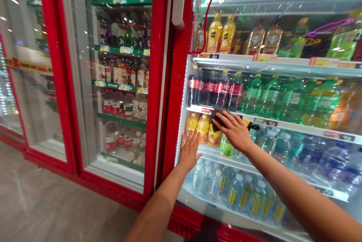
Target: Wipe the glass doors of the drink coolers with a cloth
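My right hand [234, 130] presses a dark cloth or sponge [219, 115] flat against the glass door [283, 94] of a red drinks fridge, level with the cola shelf edge. A yellow and black handle [250, 124] pokes out to the right of the hand. My left hand [189, 150] lies open with fingers spread on the same glass, lower and to the left, in front of orange juice bottles [202, 127]. Behind the glass are cola bottles [215, 89], green soda bottles [268, 96] and water bottles [243, 194].
The red door frame [174, 94] stands left of my hands, with a grey door handle [180, 0] higher up. Another glass-fronted fridge [121, 79] with bottled drinks is to the left. Grey tiled floor [51, 204] lies at the lower left.
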Available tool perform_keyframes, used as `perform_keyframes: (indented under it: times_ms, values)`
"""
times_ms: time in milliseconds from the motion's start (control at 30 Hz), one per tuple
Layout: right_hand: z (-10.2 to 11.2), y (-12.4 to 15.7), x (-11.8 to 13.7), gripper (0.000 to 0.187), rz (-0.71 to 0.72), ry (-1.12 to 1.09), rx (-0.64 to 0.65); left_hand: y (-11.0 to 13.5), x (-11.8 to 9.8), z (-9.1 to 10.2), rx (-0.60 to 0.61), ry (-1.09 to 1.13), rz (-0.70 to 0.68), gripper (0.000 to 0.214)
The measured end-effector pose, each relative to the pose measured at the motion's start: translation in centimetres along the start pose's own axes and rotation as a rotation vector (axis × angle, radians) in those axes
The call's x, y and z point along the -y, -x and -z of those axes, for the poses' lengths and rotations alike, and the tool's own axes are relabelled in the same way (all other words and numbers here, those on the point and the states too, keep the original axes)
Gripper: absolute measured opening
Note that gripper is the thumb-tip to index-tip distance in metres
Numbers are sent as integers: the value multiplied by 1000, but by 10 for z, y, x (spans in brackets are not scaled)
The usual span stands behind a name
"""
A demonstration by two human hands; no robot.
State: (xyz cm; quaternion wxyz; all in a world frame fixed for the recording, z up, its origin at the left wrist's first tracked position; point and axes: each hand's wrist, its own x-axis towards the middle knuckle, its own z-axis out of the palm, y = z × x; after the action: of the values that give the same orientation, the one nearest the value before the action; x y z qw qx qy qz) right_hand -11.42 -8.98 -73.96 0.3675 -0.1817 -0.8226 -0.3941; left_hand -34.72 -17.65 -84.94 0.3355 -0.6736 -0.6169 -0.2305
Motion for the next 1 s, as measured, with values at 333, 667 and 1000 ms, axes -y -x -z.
perform_keyframes:
  times_ms: [333, 667, 1000]
  values:
    - [-38, 15, 77, 47, 274, -131, 34, 40, 51, 5, 27, -138, 157, 97]
    - [-39, -34, 81, 55, 2, -77, -34, 48, 67, -8, 24, -147, 101, 93]
    - [-43, -51, 85, 50, 135, -87, -23, 48, 67, -7, 23, -144, 90, 91]
